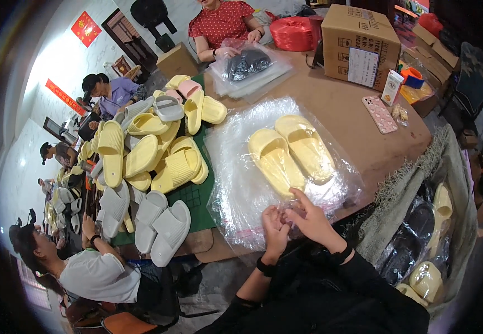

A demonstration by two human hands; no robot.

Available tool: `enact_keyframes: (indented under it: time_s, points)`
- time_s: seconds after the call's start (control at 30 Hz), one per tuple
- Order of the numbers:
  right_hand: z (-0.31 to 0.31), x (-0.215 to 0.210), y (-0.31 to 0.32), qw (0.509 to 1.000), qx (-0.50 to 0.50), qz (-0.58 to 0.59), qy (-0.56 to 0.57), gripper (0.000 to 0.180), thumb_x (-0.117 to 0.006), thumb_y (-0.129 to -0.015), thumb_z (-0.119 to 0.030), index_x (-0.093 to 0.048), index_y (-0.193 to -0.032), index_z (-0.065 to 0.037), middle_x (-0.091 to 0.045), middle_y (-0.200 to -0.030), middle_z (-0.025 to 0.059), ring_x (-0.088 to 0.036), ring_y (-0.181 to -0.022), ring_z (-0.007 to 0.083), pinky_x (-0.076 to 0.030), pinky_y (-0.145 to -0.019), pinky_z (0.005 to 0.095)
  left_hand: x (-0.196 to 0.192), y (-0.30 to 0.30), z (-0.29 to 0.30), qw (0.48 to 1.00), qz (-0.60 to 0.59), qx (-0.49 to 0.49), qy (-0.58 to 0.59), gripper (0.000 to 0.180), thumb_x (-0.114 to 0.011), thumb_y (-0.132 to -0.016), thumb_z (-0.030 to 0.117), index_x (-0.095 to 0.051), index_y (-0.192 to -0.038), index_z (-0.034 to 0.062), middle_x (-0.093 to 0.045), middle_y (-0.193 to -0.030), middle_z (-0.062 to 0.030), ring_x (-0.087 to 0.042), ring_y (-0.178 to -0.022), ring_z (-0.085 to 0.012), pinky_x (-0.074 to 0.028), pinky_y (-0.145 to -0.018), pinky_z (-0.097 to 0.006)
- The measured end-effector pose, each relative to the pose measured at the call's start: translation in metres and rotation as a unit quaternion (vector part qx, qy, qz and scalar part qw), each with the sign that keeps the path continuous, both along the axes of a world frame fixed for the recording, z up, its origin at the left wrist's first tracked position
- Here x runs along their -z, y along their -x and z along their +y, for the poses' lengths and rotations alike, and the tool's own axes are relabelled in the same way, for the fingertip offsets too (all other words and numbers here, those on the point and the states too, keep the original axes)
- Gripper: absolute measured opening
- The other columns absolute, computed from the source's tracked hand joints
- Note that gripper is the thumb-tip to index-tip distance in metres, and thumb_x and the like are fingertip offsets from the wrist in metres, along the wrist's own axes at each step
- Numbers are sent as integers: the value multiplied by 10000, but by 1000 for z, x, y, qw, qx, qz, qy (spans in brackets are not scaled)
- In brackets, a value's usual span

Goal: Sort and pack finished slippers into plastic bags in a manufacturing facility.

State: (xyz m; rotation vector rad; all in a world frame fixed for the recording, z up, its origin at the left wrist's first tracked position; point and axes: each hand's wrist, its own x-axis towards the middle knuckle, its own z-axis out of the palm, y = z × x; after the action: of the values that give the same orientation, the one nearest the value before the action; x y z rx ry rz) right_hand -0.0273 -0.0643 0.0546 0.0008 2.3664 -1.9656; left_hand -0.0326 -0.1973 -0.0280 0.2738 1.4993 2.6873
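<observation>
Clock centre: 2 yellow slippers [272, 160]. 6 o'clock: 2 wearer's hands [315, 225]. 2 o'clock: 1 phone [380, 114]. 12 o'clock: 1 red roll [291, 33]. 9 o'clock: heaped slippers [177, 168], overlapping, uncountable.

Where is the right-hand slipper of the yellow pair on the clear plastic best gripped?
Probably by the raised strap of the right-hand yellow slipper, coming from the person's side: its opening faces that way, so the right hand could hook under it, thumb on top. I can't tell whether clear plastic covers it.

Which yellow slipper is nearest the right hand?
The left slipper of the pair on the table, apart from the pile: its heel is by the right hand; its partner and the rest are farther.
</observation>
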Motion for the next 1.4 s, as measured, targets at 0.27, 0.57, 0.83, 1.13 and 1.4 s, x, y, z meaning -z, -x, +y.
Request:
enact_keyframes:
  time_s: [0.27, 0.57, 0.83, 1.13, 1.4]
  points:
    - [16, 4, 6, 984, 152, 73, 63, 517, -642, -866, -164, -423, -1320, -49, -596, -1105, 162, -596, -994, 236, -464, -848, 318, -5, 6, 9, 946, 97, -27, 308, 249, -513, -836, -84, -599, -1051, 8, -459, -1333, -167, -488, -1219, -267, -421, -981, -323]
    - [62, 12, 15, 909, 310, 203, -190, 489, -653, -854, -192, -453, -1266, -21, -582, -1094, 219, -579, -950, 331, -458, -836, 384, -16, 5, 10, 934, 101, -28, 342, 207, -525, -847, -60, -607, -1026, 3, -470, -1318, -163, -492, -1215, -276, -455, -945, -323]
    - [97, 26, 19, 878, 290, 82, -372, 626, -563, -898, -349, -342, -1428, -100, -512, -1271, 262, -424, -1240, 418, -246, -1078, 513, -11, 5, 10, 939, 94, -22, 331, 217, -523, -836, -67, -611, -1020, 7, -459, -1322, -166, -490, -1215, -280, -444, -960, -336]
    - [70, 11, 7, 859, 227, 62, -454, 607, -652, -810, -295, -465, -1333, -48, -581, -1008, 197, -541, -946, 370, -422, -793, 485, -6, 9, 7, 942, 91, -7, 324, 273, -513, -840, -69, -607, -1080, 19, -439, -1335, -160, -471, -1231, -266, -411, -990, -333]
    - [57, 18, 7, 871, 99, 221, -427, 440, -651, -825, -272, -571, -1222, -100, -489, -1254, 195, -430, -1170, 400, -346, -956, 508, -15, 22, -4, 978, 18, 47, 204, 276, -500, -882, -54, -575, -1139, 11, -436, -1331, -127, -467, -1225, -215, -414, -989, -318]
